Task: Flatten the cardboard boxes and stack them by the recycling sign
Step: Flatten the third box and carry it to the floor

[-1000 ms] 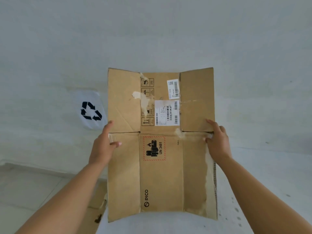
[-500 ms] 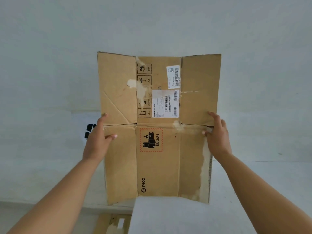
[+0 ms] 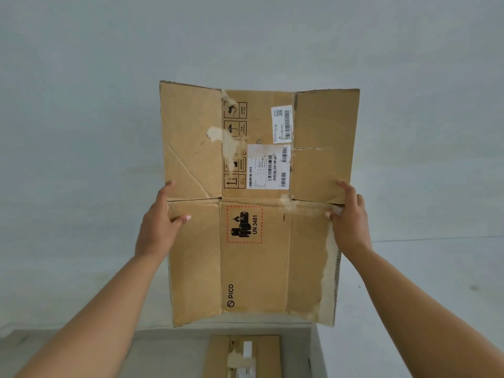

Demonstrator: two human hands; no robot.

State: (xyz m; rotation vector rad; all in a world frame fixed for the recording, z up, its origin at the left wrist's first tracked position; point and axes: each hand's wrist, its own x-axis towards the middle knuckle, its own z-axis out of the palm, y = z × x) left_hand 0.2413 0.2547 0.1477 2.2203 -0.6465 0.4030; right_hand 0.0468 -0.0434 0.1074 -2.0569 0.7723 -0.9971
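A flattened brown cardboard box (image 3: 253, 268), printed "PICO" and "UN 3481" and carrying white shipping labels, hangs upright in front of me against the pale wall. My left hand (image 3: 158, 227) grips its left edge at mid height, thumb on the front. My right hand (image 3: 349, 222) grips the right edge at the same height. Its top flaps stand open above my hands. Below it, another cardboard box (image 3: 242, 356) lies flat on the floor. The recycling sign is hidden from view.
A pale wall (image 3: 81, 132) fills the background. A white block or ledge (image 3: 409, 282) stands at the right, its corner edge beside the floor box. Grey floor (image 3: 163, 356) shows at the bottom.
The box has shifted left across the view and now covers the recycling sign. The second cardboard on the floor has come into sight below. Both grips are unchanged.
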